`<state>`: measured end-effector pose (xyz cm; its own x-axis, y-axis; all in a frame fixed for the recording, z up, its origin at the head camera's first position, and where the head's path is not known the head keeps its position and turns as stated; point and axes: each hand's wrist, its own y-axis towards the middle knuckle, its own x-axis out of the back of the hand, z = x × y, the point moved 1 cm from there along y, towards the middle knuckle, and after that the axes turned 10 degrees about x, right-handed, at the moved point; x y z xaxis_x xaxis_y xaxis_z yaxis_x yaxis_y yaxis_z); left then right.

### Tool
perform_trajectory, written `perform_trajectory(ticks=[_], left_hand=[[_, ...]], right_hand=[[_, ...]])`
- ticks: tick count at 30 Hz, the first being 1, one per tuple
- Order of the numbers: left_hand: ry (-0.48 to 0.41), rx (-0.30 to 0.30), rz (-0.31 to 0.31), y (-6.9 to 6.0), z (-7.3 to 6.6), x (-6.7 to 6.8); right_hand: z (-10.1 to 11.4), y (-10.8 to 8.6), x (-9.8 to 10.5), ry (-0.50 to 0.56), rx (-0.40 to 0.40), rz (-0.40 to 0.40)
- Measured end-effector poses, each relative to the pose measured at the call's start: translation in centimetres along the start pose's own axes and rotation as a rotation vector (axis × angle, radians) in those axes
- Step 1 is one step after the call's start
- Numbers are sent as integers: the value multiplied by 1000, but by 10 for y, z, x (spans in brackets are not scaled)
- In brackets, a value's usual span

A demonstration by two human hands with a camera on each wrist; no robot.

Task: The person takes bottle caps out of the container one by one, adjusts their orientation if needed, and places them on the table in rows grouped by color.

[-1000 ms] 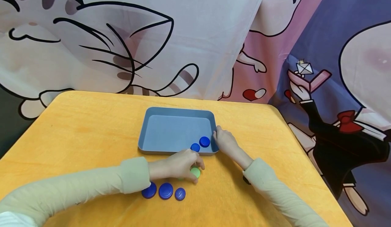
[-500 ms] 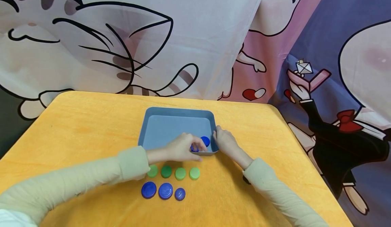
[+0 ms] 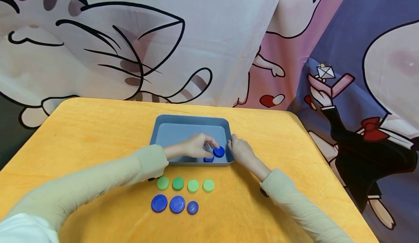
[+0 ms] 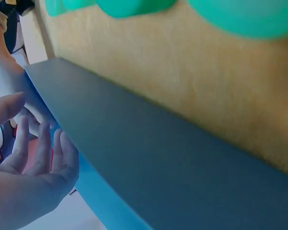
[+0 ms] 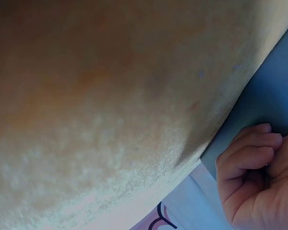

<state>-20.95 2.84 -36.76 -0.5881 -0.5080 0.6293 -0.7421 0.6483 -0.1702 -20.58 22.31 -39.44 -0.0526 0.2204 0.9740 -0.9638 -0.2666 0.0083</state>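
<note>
My left hand (image 3: 197, 146) reaches into the blue-grey tray (image 3: 183, 163). Its fingertips are at a dark blue bottle cap (image 3: 218, 152), with thumb and fingers spread apart; I cannot tell how firmly they touch it. A smaller blue cap (image 3: 208, 159) lies beneath the thumb, partly covered. In the left wrist view the fingers (image 4: 43, 148) are loosely bent beyond the tray wall (image 4: 134, 139), which hides both blue caps. At the tray's right edge, my right hand (image 3: 241, 150) grips the rim; its curled fingers (image 5: 245, 158) show against the outer wall in the right wrist view.
Before the tray, a row of green caps (image 3: 193, 186) lies on the yellow tabletop (image 3: 98, 137), one darker than the others. Three blue caps (image 3: 177, 204) form a row nearer to me. A cartoon-printed cloth (image 3: 222, 35) hangs behind the table.
My left hand has left the rightmost green cap and moved up over the tray's front rim to the blue caps inside. The right hand has stayed at the tray's edge.
</note>
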Motion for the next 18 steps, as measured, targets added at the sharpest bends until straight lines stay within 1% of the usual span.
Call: perform_trajectory(ticks=[3, 6, 9, 14, 17, 18], left_hand=[[24, 22, 12, 5, 4, 1], [36, 49, 39, 8, 9, 1], [30, 56, 71, 10, 13, 0], [30, 22, 96, 12, 18, -1], [44, 0, 102, 13, 20, -1], [48, -1, 105, 14, 21, -2]], right_hand=[[0, 1, -1, 2, -2, 7], [-1, 2, -2, 8, -4, 12], [-1, 1, -1, 22, 2, 5], [-1, -2, 2, 13, 31, -28], [-1, -2, 1, 11, 33, -31], [-2, -1, 0, 19, 21, -19]])
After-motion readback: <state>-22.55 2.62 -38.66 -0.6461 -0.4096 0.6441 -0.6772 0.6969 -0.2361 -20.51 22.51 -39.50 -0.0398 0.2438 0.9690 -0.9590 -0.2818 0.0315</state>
